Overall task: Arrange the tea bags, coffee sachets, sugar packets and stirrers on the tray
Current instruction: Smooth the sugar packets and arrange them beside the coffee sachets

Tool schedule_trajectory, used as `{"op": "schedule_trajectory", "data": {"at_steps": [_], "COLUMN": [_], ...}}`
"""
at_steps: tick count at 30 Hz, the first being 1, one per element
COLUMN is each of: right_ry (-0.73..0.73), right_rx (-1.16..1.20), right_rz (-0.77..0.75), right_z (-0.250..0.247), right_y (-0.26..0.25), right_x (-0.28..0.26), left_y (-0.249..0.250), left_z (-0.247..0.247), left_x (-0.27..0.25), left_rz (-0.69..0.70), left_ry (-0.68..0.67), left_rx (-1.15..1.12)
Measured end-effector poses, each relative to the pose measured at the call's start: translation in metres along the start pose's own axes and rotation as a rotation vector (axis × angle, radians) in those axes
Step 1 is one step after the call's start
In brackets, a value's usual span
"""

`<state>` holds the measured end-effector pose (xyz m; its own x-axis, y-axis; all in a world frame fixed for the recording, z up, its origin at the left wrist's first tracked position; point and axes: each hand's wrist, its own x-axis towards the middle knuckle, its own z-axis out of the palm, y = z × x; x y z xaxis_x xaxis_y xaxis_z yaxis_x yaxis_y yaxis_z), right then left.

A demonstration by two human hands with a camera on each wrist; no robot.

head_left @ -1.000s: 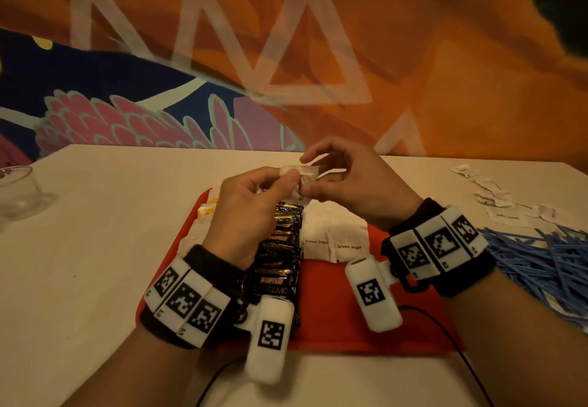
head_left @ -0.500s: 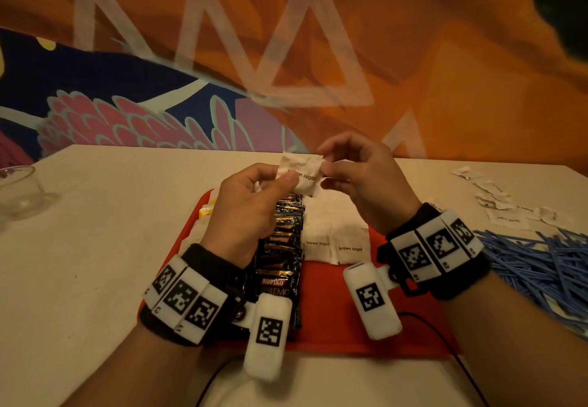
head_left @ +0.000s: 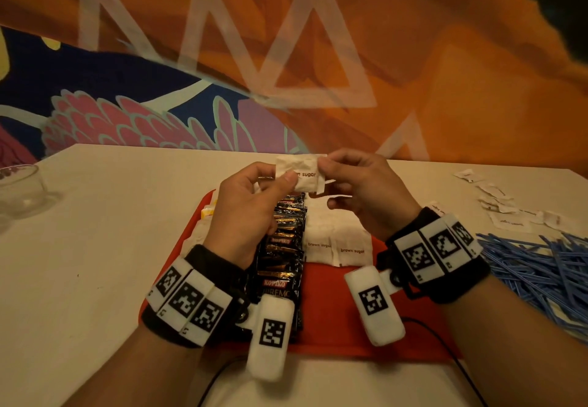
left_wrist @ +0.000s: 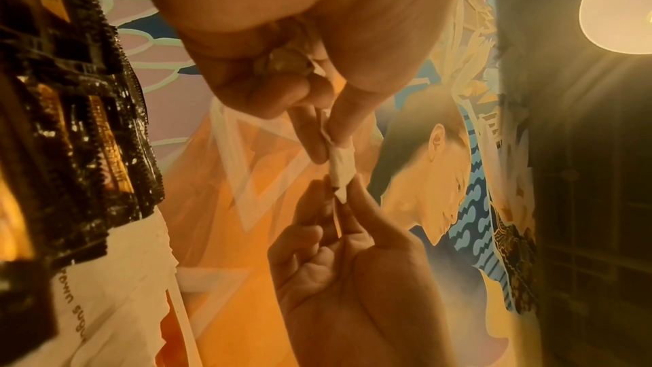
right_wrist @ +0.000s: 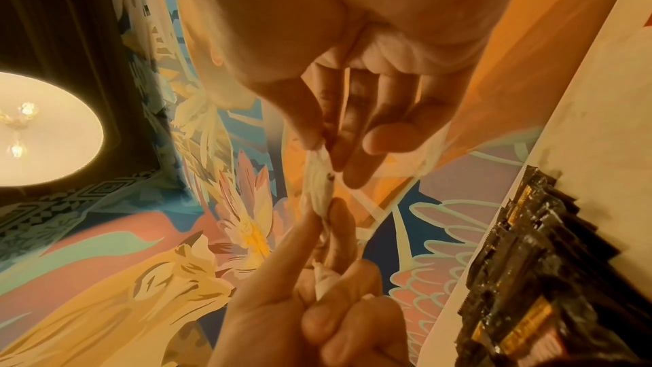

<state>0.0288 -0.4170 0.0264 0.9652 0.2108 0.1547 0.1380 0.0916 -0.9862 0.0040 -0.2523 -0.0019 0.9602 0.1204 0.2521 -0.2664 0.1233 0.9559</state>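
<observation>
Both hands hold one white brown sugar packet (head_left: 300,172) above the far end of the red tray (head_left: 343,320). My left hand (head_left: 254,203) pinches its left edge with thumb and forefinger, and my right hand (head_left: 359,184) pinches its right edge. The packet (left_wrist: 340,169) shows edge-on between both pinches in the left wrist view, and the same packet (right_wrist: 319,186) in the right wrist view. On the tray lie a row of black coffee sachets (head_left: 283,247) and white sugar packets (head_left: 337,241) beside them. Yellow-tagged items (head_left: 208,211) sit at the tray's left edge, mostly hidden.
A heap of blue stirrers (head_left: 541,266) lies on the table at the right. Loose white packets (head_left: 502,203) are scattered behind it. A clear glass bowl (head_left: 19,188) stands at the far left. A black cable (head_left: 445,349) runs over the tray's near right corner.
The packet was turned from edge-on to flat and lifted a little, so its printed face now points at me. Both hands rose slightly with it.
</observation>
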Motion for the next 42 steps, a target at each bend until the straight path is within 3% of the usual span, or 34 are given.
{"op": "schedule_trajectory", "data": {"at_steps": [5,8,13,16,21,29,37,42], "right_ry": [0.016,-0.049,0.004,0.016,0.1,-0.017,-0.029,-0.039], "right_rx": [0.103,-0.001,-0.17,-0.19,-0.107,-0.31,-0.233,-0.306], "right_rz": [0.045,-0.039,-0.205,-0.244,-0.213,-0.137,-0.049,-0.016], "right_z": [0.002,0.001,0.001,0.004,0.007,0.003,-0.003,-0.009], "right_y": [0.001,0.005,0.011,0.011,0.011,0.011,-0.004,-0.007], "right_x": [0.002,0.001,0.002,0.001,0.002,0.0,-0.012,-0.018], "left_y": [-0.001,-0.001,0.001,0.002,0.005,0.001,-0.002,0.003], "left_z": [0.0,0.0,0.001,0.003,0.006,0.002,0.002,0.001], "left_x": [0.0,0.0,-0.002,-0.003,-0.003,0.001,0.0,-0.002], "left_rz": [0.022,0.022,0.034,0.091,0.185,0.125,0.137,0.143], "left_ry": [0.009,-0.013,-0.044,0.021,0.119,0.127,0.038,-0.003], "left_rx": [0.021,0.029,0.063,0.04,0.046,0.038,0.26,0.286]}}
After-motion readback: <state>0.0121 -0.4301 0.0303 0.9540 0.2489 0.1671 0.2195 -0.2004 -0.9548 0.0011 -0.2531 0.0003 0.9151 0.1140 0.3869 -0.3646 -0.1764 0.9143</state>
